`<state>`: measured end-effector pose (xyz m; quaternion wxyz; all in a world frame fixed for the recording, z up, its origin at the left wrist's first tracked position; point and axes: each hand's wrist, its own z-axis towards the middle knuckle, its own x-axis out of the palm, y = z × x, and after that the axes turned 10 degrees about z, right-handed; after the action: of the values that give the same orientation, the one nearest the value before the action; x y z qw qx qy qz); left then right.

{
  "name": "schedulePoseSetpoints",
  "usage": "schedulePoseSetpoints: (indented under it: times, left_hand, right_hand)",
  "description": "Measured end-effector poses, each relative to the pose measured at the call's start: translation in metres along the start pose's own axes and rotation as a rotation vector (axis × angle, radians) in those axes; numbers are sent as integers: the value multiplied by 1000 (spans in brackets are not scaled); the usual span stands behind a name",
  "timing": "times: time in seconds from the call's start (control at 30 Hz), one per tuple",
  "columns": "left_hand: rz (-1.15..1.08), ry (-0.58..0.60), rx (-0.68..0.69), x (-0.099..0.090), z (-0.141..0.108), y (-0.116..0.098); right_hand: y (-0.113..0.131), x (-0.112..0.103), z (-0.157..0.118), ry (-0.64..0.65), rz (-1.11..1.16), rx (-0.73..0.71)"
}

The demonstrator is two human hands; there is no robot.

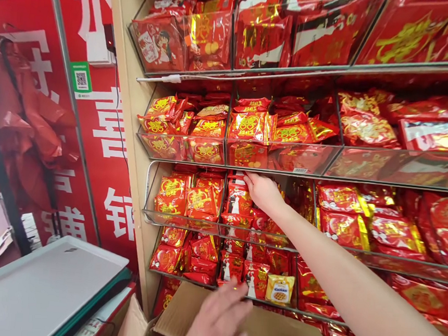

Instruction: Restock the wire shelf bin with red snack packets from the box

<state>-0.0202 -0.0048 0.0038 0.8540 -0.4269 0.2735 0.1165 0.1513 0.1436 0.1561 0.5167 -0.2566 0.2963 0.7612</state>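
My right hand's at the red bride-print packets, grip hidden: probably light, slippery, crushable, so pinch edges! Left hand: fingers apart.

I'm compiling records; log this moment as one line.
right hand: at red packets, grip unclear | left hand: open, blurred, near cardboard box

"Cookies" on yellow packet; gold "囍" on red packets; white "喜", "金" on red wall.
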Motion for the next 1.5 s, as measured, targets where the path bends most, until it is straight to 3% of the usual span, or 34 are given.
schedulePoseSetpoints:
  times: [0.17,0.27,0.37,0.6,0.8,1.0,1.33,1.5]
  left_hand:
    - [674,-22,299,-29,84,-8]
    - [868,-61,321,-33,122,-12]
    - [948,-88,310,-31,140,-11]
    - [1036,-99,324,-32,141,-6]
    - [1078,-113,358,-35,141,-3]
    - [1085,-117,390,-40,137,-1]
    - [1107,-141,399,-40,134,-4]
    - [1112,-148,408,-42,135,-7]
  right_hand:
    - [2,-4,-1,-65,-49,-15]
    - [3,-8,-4,-82,-101,-8]
    - [2,-12,-10,-129,-157,-41]
    - [-10,-13,-32,-148,-24,-211]
    - [-9,-4,-34,-159,227,-218]
    - [-3,-1,-35,-100,285,-190]
    - [-10,3,-21,-147,451,-24]
    - [-9,-2,-18,-78,474,-18]
